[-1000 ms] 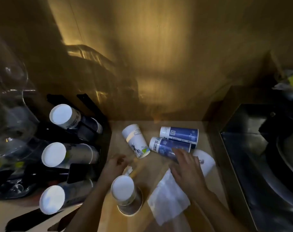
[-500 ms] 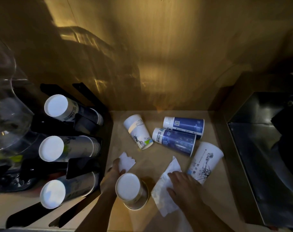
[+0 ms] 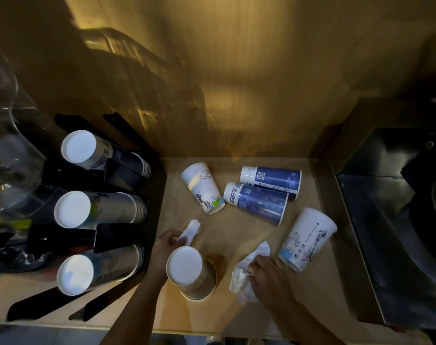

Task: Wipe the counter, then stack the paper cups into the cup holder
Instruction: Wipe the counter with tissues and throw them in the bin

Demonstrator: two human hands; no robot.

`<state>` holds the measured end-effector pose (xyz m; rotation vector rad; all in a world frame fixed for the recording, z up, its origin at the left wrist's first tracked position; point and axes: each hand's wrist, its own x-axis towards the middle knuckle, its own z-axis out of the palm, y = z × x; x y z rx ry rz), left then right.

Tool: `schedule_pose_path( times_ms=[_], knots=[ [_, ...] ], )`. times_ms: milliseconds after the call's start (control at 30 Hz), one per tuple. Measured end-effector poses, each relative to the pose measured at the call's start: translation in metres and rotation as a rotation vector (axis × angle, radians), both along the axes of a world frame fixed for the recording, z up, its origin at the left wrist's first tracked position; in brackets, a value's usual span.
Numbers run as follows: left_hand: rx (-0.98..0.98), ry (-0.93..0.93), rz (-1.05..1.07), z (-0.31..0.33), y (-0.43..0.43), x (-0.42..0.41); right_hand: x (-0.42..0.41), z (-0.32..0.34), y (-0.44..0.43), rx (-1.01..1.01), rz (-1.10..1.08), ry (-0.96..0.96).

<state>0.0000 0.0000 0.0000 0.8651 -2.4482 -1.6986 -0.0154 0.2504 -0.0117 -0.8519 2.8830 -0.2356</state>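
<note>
On the wooden counter (image 3: 239,232) my left hand (image 3: 166,245) grips a small crumpled white tissue (image 3: 190,231). My right hand (image 3: 270,275) presses a larger white paper towel (image 3: 244,280) flat on the counter. An upside-down paper cup (image 3: 190,272) stands between my hands. Several cups lie on their sides: a white printed cup (image 3: 203,188), two blue cups (image 3: 259,201) (image 3: 271,179), and a white cup (image 3: 307,239) right of my right hand. The black cup holder (image 3: 127,232) at the left holds three stacks of cups (image 3: 92,210).
A clear plastic container (image 3: 8,155) sits at the far left. A dark metal appliance (image 3: 396,220) borders the counter on the right. A wooden wall (image 3: 236,83) closes the back. The counter's front edge runs along the bottom.
My right hand has slid the paper towel back toward the front edge and bunched it, uncovering the white cup. My left hand now holds its tissue beside the upside-down cup.
</note>
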Motion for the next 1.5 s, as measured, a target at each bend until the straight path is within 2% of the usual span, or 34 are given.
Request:
schedule_pose_path(
  times_ms=[200,300,367,467,867,967,1167,1333,1500],
  knots=[
    [0.105,0.076,0.186,0.045,-0.002,-0.016,-0.018,0.013,0.005,-0.217,-0.083,-0.065],
    [0.216,0.149,0.286,0.075,0.006,-0.012,-0.035,0.025,0.007,-0.236,-0.164,-0.08],
    [0.241,0.202,0.338,0.095,0.012,-0.003,-0.041,0.038,0.007,-0.376,-0.192,-0.078],
    [0.195,0.292,0.367,0.12,0.025,0.018,-0.043,0.066,0.005,-0.547,-0.194,-0.043],
    [-0.001,0.573,0.668,0.171,0.041,0.142,-0.014,0.16,-0.042,-0.917,0.124,0.174],
    [-0.014,0.625,0.75,0.174,0.035,0.169,0.008,0.177,-0.056,-0.949,0.247,0.179],
    [-0.094,0.61,0.873,0.164,0.016,0.225,0.053,0.199,-0.109,-0.968,0.463,0.145],
    [-0.152,0.567,1.004,0.145,-0.002,0.289,0.102,0.187,-0.163,-0.938,0.622,0.029],
    [-0.122,0.469,1.139,0.118,-0.017,0.352,0.15,0.164,-0.207,-0.852,0.733,-0.088]
  ],
)
